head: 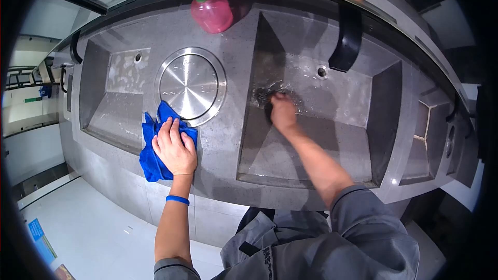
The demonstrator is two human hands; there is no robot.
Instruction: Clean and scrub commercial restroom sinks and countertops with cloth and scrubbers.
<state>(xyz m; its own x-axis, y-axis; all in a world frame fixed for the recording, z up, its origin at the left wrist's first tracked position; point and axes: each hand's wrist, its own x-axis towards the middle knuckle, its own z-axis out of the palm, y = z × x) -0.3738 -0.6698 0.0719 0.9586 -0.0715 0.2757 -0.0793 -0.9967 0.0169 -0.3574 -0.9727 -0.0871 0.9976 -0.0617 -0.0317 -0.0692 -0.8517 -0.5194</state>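
My left hand (pixel 175 149) presses a crumpled blue cloth (pixel 149 163) against the grey stone counter, its fingers curled over the fabric. The cloth touches the front rim of a round stainless-steel lid (pixel 190 85) set into the counter. Down in the right-hand sink basin (pixel 334 97), my right hand (pixel 283 112) is closed on a dark, wet scouring pad (pixel 266 94) at the basin's left side. Motion blur and my fingers partly hide the pad. Water glistens on the basin floor around it.
A pink soap bottle (pixel 212 11) with a green pump stands at the back, near the mirror. A black faucet (pixel 346 42) overhangs the right-hand basin. Left of the lid is another wet basin (pixel 128 70). Farther right lies a further basin (pixel 420 155).
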